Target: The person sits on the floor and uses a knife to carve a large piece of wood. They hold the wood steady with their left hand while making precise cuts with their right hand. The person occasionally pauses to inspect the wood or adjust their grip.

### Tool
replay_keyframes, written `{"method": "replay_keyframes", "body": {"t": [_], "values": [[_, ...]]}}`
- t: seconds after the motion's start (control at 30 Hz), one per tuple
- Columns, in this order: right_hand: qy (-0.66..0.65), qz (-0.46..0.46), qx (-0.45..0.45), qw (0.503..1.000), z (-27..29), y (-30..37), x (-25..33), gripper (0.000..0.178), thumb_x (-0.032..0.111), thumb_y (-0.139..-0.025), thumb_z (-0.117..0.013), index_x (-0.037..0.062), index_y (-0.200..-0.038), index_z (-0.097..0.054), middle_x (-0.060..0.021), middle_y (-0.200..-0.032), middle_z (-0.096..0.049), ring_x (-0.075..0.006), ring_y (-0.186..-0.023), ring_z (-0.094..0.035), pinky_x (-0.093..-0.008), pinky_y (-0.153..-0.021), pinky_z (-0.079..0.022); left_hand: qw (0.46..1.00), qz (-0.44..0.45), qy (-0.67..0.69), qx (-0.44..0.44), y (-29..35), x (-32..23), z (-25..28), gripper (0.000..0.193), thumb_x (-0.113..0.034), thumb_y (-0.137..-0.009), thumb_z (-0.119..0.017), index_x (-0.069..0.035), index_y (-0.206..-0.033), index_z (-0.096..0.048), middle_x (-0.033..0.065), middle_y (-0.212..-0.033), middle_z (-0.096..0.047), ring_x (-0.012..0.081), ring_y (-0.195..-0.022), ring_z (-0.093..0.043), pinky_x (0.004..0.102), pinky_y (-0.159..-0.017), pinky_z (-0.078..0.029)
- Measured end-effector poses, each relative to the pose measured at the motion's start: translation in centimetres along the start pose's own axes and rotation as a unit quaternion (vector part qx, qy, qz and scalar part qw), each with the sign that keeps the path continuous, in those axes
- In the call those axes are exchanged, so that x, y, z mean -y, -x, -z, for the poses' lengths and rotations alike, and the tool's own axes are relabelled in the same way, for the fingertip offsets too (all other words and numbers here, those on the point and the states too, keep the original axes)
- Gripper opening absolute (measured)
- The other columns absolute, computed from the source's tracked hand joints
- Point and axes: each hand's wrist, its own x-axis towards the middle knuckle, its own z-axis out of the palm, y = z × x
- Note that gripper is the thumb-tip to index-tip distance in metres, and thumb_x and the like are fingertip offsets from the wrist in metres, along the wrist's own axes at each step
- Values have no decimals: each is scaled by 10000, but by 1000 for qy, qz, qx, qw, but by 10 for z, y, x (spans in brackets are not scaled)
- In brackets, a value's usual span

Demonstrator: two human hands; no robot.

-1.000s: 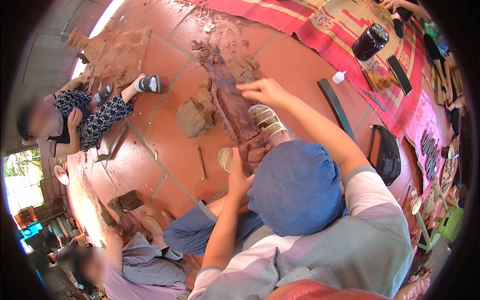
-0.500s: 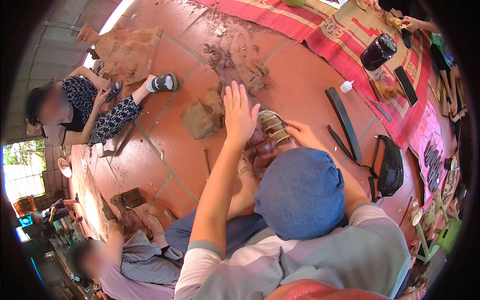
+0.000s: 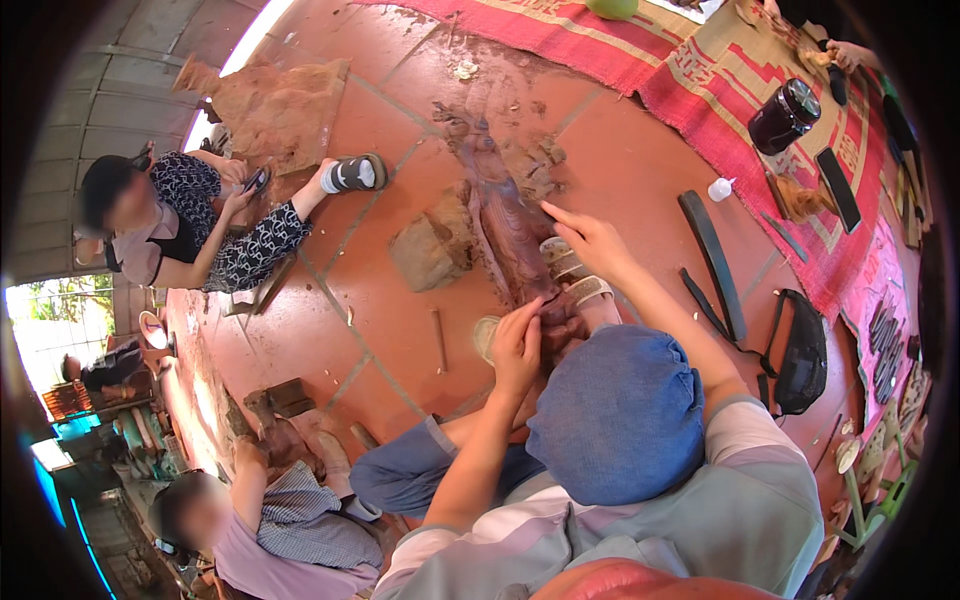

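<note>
A long reddish-brown wood carving (image 3: 505, 215) lies on the tiled floor, its near end between two sandalled feet. My left hand (image 3: 517, 345) is at that near end, fingers bent together with their tips against the carving; whether they pinch something small is hidden. To the right, my right hand (image 3: 597, 245) stretches its index finger toward the carving's edge, above a strapped sandal (image 3: 565, 262). Nothing shows in that hand. A blue denim cap (image 3: 615, 415) covers the carving's nearest part. Left of the carving sits a rough brown wood block (image 3: 430, 250).
A short wooden stick (image 3: 439, 340) lies left of my left hand. Right are a long dark bar (image 3: 713, 265), a black bag (image 3: 800, 355) and a small white bottle (image 3: 720, 189). A red mat (image 3: 560, 40) spans the far side. Two people (image 3: 160, 220) sit at left.
My left hand has drawn back from over the carving's middle to its near end, its fingers now bent. My right hand has moved forward from beside the sandal to the carving's right edge.
</note>
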Motion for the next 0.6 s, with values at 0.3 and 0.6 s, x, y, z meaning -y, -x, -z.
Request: {"method": "replay_keyframes", "body": {"t": [0.3, 0.6], "values": [[221, 62, 60, 971, 16, -38, 60, 338, 261, -896, -534, 242, -1225, -606, -157, -965, -658, -340, -910, -626, -433, -782, -499, 991, 96, -70, -53, 51, 29, 6, 449, -103, -886, -554, -27, -1320, -465, 200, -1268, -508, 369, -1177, -482, 406, -997, -387], [379, 49, 80, 921, 10, -77, 102, 284, 198, -894, -502, 180, -1124, -668, -151, -936, -674, -318, -894, -648, -442, -773, -514, 989, 107, -97, -9, 45, 38, 1, 536, -242, -922, -526, -20, -1384, -371, 241, -1356, -423, 390, -1241, -426, 437, -1033, -349]]}}
